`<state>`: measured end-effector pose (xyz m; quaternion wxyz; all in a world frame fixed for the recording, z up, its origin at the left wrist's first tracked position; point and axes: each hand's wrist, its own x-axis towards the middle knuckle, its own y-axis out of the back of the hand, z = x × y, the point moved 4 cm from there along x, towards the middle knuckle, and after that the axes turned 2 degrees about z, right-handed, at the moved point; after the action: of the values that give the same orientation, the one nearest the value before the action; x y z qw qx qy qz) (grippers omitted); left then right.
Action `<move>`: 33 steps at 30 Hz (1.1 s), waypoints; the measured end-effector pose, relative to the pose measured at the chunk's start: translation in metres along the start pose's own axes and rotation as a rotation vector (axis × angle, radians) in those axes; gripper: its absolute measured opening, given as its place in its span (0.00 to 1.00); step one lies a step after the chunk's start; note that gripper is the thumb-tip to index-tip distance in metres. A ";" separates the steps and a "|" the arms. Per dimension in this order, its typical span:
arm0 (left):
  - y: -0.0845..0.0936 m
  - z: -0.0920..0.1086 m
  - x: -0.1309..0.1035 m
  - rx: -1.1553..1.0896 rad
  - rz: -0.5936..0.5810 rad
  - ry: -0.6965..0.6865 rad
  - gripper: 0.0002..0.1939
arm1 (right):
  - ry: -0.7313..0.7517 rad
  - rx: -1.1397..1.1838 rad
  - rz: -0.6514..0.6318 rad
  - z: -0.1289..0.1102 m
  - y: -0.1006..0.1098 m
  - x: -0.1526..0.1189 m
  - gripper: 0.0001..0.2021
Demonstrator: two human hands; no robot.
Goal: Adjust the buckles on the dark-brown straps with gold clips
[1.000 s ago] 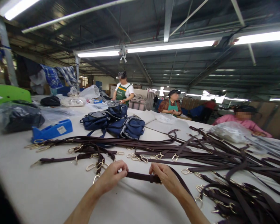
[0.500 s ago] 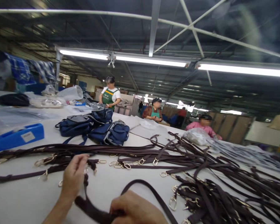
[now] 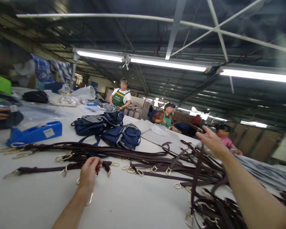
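My right hand (image 3: pixel 211 140) is raised over the right part of the table, its fingers closed on a dark brown strap (image 3: pixel 195 178). Part of this strap arches leftward from the fingers, and a length hangs down to the heap of straps (image 3: pixel 214 206) with gold metal clasps. Left of centre, my left hand (image 3: pixel 90 170) is held low with its fingers curled together; what they grip, if anything, is hidden. A gold clasp (image 3: pixel 90 198) shows beside the left wrist. Behind that hand lie more brown straps (image 3: pixel 85 149) with gold clasps, stretched across the table.
Navy blue bags (image 3: pixel 122 135) stand behind the straps. A blue tape dispenser (image 3: pixel 38 132) and clear plastic bags (image 3: pixel 38 113) are on the left. A co-worker's hand (image 3: pixel 0 115) shows at the left edge. Several people work beyond the white table (image 3: pixel 133 203).
My right hand has moved from the front middle up and to the right, drawing the strap along. My left hand stays low near the clasps. The view has swung left.
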<state>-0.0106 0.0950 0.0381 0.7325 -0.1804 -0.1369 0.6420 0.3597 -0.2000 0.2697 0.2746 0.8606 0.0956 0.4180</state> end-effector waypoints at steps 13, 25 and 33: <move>-0.009 -0.012 -0.010 0.149 -0.162 0.008 0.20 | 0.176 -0.325 -0.627 -0.026 -0.248 -0.184 0.14; -0.023 -0.020 -0.017 0.241 -0.362 -0.003 0.15 | 0.177 -0.529 -0.651 -0.045 -0.266 -0.172 0.13; -0.029 -0.050 -0.024 0.286 -0.499 0.322 0.20 | 0.265 -0.582 -0.418 -0.081 -0.245 -0.169 0.07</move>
<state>0.0333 0.0640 0.0062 0.8974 -0.1357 0.0323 0.4187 0.2061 -0.0310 0.0615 0.5721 0.6472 0.1809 0.4702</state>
